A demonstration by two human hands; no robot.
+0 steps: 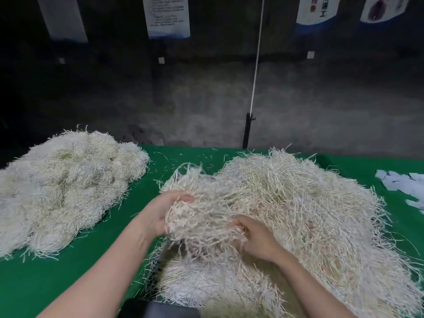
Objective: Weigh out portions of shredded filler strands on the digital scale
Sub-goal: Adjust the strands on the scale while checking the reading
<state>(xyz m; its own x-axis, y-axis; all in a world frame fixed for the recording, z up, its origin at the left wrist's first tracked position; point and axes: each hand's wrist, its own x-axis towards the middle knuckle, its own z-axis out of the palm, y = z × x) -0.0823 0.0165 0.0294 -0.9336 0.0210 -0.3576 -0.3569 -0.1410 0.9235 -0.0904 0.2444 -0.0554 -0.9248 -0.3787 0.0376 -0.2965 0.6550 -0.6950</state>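
Observation:
A big loose heap of pale shredded strands covers the right half of the green table. Both my hands hold one clump of strands lifted off the heap's left side. My left hand cups the clump from the left, fingers curled round it. My right hand grips it from the right, fingers buried in the strands. A dark object, perhaps the scale, shows at the bottom edge, mostly hidden by strands lying over it.
A second, denser pile of strands lies at the left of the table. White paper pieces lie at the far right edge. A black post with a white cord stands behind the table.

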